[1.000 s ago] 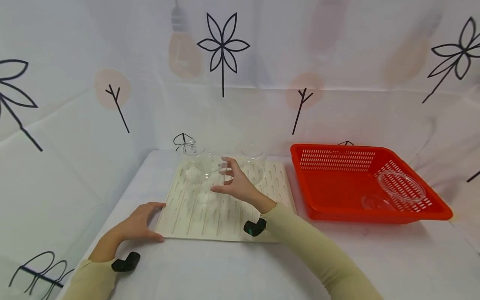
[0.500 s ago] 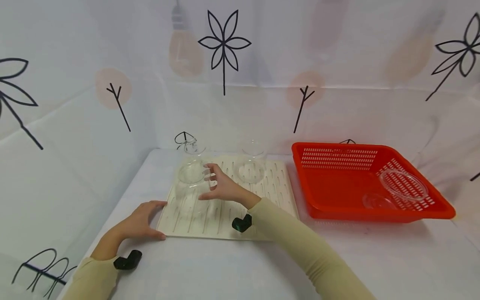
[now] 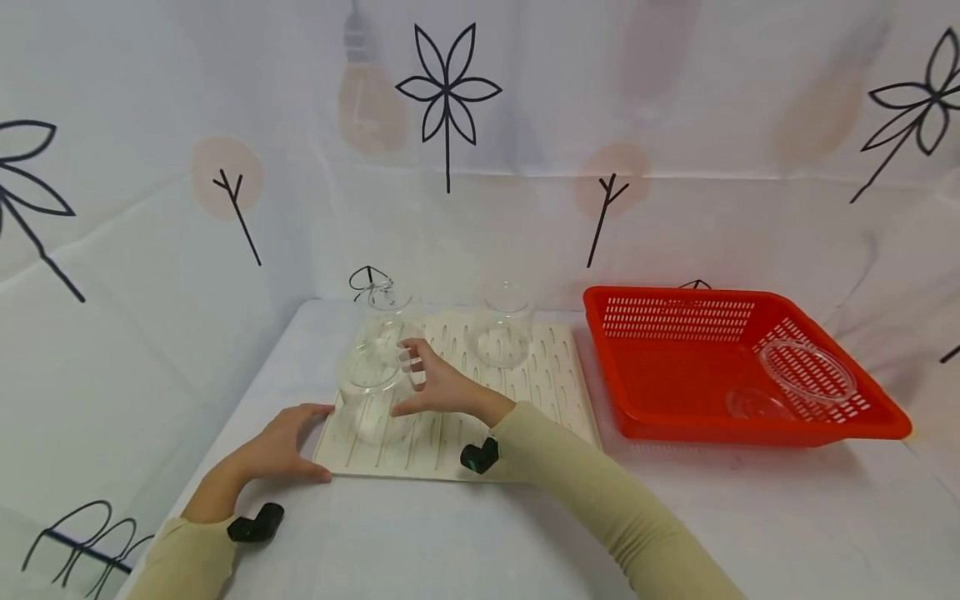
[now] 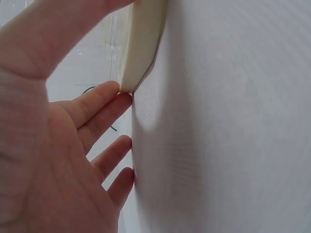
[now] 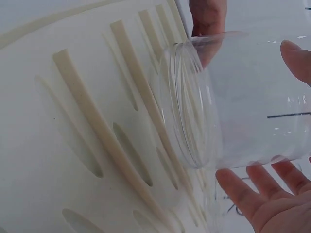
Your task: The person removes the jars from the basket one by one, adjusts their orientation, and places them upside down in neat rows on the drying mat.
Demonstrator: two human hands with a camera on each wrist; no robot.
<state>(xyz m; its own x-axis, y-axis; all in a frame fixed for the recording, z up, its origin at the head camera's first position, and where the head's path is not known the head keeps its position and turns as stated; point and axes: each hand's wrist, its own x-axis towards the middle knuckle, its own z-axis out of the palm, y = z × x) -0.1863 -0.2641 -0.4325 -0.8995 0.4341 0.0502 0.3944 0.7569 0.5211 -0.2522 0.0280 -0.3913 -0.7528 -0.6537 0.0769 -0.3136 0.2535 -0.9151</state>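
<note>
My right hand (image 3: 442, 387) grips a clear jar (image 5: 257, 97) round its side, thumb on one side and fingers on the other. The jar's ringed end is close over the ribbed cream mat (image 3: 465, 450), at the mat's left part. My left hand (image 3: 273, 446) rests at the mat's front left corner. Its fingers (image 4: 99, 99) lie along the left edge and its thumb by the front edge. Two more clear jars stand farther back on the mat, a left jar (image 3: 389, 298) and a right jar (image 3: 502, 342); their outlines are faint.
Right of the mat sits a red perforated basket (image 3: 720, 431). Inside it are a clear oval ring-shaped piece (image 3: 806, 398) and a smaller clear round piece (image 3: 757, 406). A white printed sheet (image 3: 510, 225) hangs behind the table.
My right hand has carried the jar left and toward me, from the middle of the mat to its left part. My left hand stays at the mat's corner.
</note>
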